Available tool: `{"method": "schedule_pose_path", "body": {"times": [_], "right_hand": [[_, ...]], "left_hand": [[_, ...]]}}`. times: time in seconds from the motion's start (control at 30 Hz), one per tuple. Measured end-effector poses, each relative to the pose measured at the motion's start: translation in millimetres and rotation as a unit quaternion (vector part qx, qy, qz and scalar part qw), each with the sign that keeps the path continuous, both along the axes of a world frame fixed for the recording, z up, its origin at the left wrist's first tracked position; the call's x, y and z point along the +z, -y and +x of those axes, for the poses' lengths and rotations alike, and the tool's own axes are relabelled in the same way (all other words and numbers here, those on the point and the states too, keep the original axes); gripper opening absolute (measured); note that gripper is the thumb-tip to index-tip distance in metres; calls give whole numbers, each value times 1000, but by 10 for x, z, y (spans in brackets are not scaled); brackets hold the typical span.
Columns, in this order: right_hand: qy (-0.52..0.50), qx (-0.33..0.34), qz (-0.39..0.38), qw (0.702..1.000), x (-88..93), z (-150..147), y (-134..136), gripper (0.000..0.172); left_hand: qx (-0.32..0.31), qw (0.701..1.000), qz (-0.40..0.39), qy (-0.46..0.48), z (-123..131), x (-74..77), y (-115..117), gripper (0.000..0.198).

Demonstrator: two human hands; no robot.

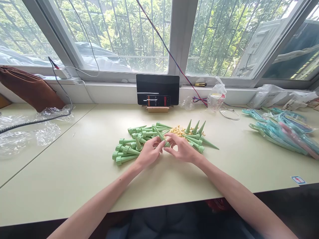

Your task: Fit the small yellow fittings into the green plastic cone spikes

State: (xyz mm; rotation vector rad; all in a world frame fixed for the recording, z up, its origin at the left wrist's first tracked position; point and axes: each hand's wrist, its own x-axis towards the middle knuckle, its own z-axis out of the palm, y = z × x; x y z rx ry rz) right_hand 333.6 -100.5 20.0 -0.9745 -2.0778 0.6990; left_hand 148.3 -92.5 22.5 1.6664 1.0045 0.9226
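Observation:
My left hand (pixel 149 152) and my right hand (pixel 181 149) meet at the middle of a pale green table (pixel 82 159). Both pinch one green plastic cone spike (pixel 163 138) between their fingertips. To the left lies a pile of several green spikes (pixel 129 146) on their sides. Three spikes (pixel 195 127) stand upright to the right, with more lying beside them (pixel 203 142). A small heap of yellow bits (pixel 178 130) sits just behind my hands.
A dark tablet (pixel 158 89) with a phone (pixel 158 100) in front leans against the window sill. Turquoise and pink plastic items (pixel 281 132) lie at the right. Clear plastic wrap (pixel 25 132), a brown bag (pixel 30 88) and a cable (pixel 37 119) are at the left.

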Motion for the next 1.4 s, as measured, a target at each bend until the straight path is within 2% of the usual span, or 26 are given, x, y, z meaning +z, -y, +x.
{"method": "schedule_pose_path", "body": {"times": [0.23,0.57,0.77,1.03,1.23,1.4], "right_hand": [[-5,-16,4,1000,-31,9,-26,47],[13,-3,-18,1000,-36,8,-37,46],[18,-38,-15,999,-44,34,-65,43],[26,-76,-2,997,-94,56,-102,31],[54,-97,5,994,-118,64,-122,31],[106,-134,32,985,-138,117,-145,35]], "left_hand": [[-16,1000,-15,14,8,-4,2,33],[-23,1000,-2,15,0,-22,-17,26],[44,998,43,-1,-17,3,-9,24],[90,990,101,-41,-2,47,31,23],[150,982,115,12,-5,49,17,24],[176,977,118,35,-15,59,9,25]]}}
